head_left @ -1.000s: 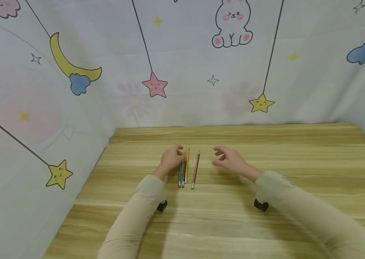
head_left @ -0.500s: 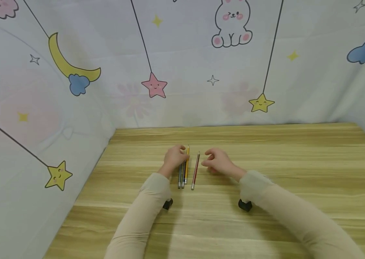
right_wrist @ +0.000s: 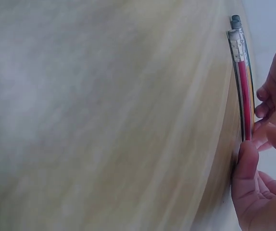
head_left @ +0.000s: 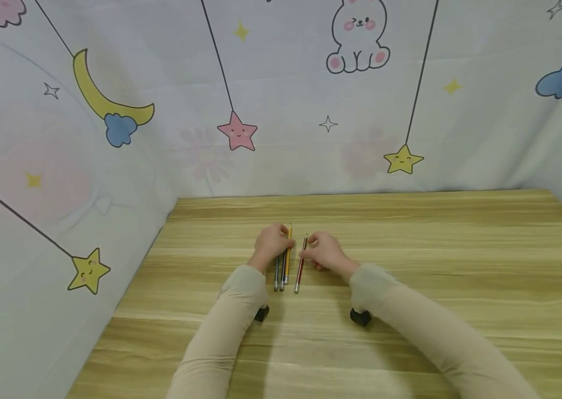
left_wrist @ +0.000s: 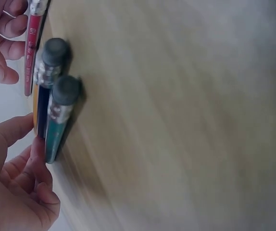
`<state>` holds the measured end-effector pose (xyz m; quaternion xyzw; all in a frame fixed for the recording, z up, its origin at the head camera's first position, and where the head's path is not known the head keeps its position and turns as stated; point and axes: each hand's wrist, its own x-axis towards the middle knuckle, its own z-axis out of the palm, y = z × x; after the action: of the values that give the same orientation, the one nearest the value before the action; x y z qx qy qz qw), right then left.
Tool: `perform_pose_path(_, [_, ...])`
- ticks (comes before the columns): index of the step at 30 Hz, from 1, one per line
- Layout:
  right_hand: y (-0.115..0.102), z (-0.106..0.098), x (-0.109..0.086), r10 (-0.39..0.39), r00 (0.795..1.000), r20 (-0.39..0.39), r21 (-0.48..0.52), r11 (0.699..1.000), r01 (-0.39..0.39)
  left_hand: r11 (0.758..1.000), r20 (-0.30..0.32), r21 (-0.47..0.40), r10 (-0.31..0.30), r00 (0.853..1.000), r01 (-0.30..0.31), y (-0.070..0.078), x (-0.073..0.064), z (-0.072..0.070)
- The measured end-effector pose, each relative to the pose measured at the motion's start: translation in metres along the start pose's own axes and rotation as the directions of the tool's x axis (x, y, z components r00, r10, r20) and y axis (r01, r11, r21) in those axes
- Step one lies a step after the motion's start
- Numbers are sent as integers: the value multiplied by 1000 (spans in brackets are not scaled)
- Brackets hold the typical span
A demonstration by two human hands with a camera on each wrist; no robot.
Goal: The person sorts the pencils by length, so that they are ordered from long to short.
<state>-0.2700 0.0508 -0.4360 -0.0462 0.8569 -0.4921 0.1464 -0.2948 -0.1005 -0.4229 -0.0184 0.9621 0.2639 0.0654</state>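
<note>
Three pencils lie close together on the table: a teal one, a dark blue one and a yellow one. A red pencil lies a little to their right, slightly slanted. My left hand is over the three, its thumb reaching across to the yellow pencil and its fingers bent at the far side. My right hand is beside the red pencil, thumb overlapping it and fingers relaxed. In the left wrist view, grey erasers cap the teal and blue pencils. Exact fingertip contact is partly hidden.
The wood-grain table extends widely to the right and toward the person. A white curtain printed with stars, moons and a rabbit encloses the back and sides. Black wrist devices hang under both sleeves.
My right hand has moved left to the red pencil, its fingers drawing nearer to one another. The left hand has shifted slightly right over the pencils. The pencils have stayed in place.
</note>
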Motion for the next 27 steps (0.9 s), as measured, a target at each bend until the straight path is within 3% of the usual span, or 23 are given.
perform_pose_path(15, [-8,9,5,-3,998,-61,-177,984,-8,1000,-12,19,-14,1000,15,2,4,4])
perform_pose_path(27, [-8,7,9,-9,997,-73,-207,978,-7,999,-4,29,-28,1000,28,3,8,5])
